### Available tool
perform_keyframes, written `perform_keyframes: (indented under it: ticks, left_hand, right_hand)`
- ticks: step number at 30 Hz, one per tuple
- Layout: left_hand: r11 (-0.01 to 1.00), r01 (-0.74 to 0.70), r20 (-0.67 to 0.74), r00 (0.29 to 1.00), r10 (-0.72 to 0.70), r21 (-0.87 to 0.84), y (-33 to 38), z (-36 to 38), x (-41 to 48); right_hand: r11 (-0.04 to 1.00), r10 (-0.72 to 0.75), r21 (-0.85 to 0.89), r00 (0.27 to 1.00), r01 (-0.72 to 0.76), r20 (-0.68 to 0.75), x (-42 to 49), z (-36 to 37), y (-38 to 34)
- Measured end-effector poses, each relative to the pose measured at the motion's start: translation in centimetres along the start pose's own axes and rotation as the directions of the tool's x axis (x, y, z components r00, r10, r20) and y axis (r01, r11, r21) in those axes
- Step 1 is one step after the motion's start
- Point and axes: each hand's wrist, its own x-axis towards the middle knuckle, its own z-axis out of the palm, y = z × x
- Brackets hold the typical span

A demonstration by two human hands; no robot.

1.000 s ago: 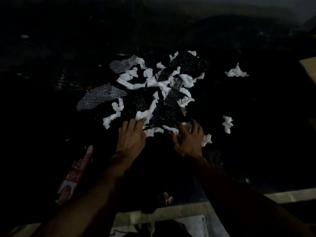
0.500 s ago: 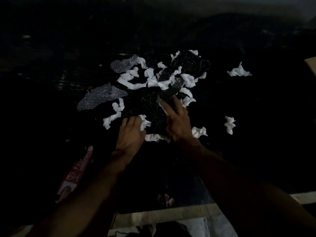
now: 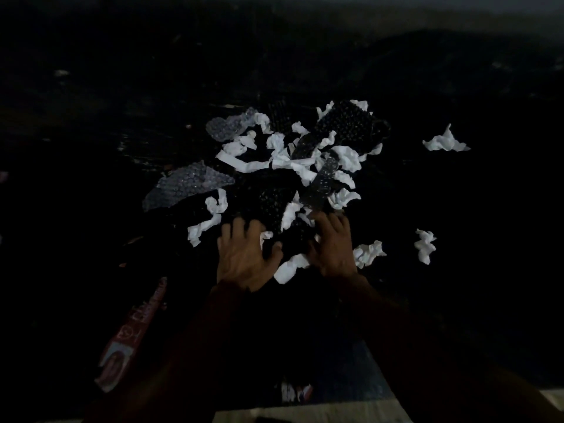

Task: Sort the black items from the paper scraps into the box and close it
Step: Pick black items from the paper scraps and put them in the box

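The light is very dim. A pile of crumpled white paper scraps mixed with black bubble-textured items lies on a dark surface. Another black item sits at the pile's near side. My left hand rests on the near edge of the pile, fingers spread, thumb beside a dark piece. My right hand lies flat next to it, fingers apart on scraps and a black strip. Neither hand lifts anything. No box is in view.
Clear bubble-wrap pieces lie left of the pile. Loose paper scraps sit at the right. A red printed packet lies near left. A pale ledge runs along the bottom.
My right hand reached up onto the pile's middle, then drew back down to the near edge. My left hand stayed almost still at the pile's near side.
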Motion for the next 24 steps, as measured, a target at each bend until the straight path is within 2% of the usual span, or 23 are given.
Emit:
perform_keyframes:
  ticks: [3, 5, 7, 10, 12, 15, 18, 20, 22, 24]
  left_hand:
    - [0.999, -0.008, -0.028, 1.0, 0.009, 0.044, -0.3, 0.6, 0.1]
    - [0.999, -0.019, -0.061, 0.998, 0.022, 0.049, -0.4, 1.0, 0.4]
    - [0.998, -0.066, -0.108, 0.992, 0.064, -0.018, -0.7, 0.9, 0.8]
    - [0.988, -0.11, -0.172, 0.981, 0.091, -0.105, -1.0, 0.3, 0.7]
    - [0.99, -0.077, -0.128, 0.99, 0.063, -0.114, -0.4, -0.2, 0.6]
    - [0.996, -0.082, -0.028, 0.996, 0.084, 0.045, 0.1, -0.4, 0.9]
    - [0.983, -0.08, 0.069, 0.995, 0.069, 0.166, -1.1, 0.5, 1.3]
    - [0.989, -0.045, 0.075, 0.997, 0.035, 0.14, -1.3, 0.6, 1.4]
    - [0.996, -0.024, 0.005, 1.0, 0.023, 0.081, -0.6, 0.1, 1.4]
    - [0.999, -0.01, 0.0, 1.0, 0.01, 0.052, 0.4, -0.9, 1.5]
  right_hand:
    - [0.999, 0.042, 0.022, 0.999, -0.042, -0.012, -0.3, 0.0, 0.0]
    - [0.998, -0.05, -0.027, 0.999, 0.05, 0.001, -0.6, 0.2, 0.6]
    - [0.992, -0.109, -0.054, 0.993, 0.111, 0.042, -0.4, 0.6, 1.3]
    - [0.999, -0.047, -0.002, 0.997, 0.047, 0.066, -0.1, 0.6, 1.5]
    - [1.0, -0.012, 0.01, 0.996, 0.011, 0.088, 0.0, 0.3, 1.3]
    - [0.999, -0.021, -0.023, 0.993, 0.024, 0.116, 0.3, 0.1, 1.5]
    - [1.0, -0.021, 0.012, 0.999, 0.02, 0.042, 0.5, -0.4, 1.2]
    - [0.999, -0.01, 0.031, 1.0, 0.011, -0.018, 0.5, -0.7, 0.8]
    - [0.999, -0.008, 0.031, 0.998, 0.01, -0.064, 0.5, -0.7, 0.8]
    - [0.999, -0.031, 0.022, 0.998, 0.032, -0.058, 0.5, -0.6, 0.9]
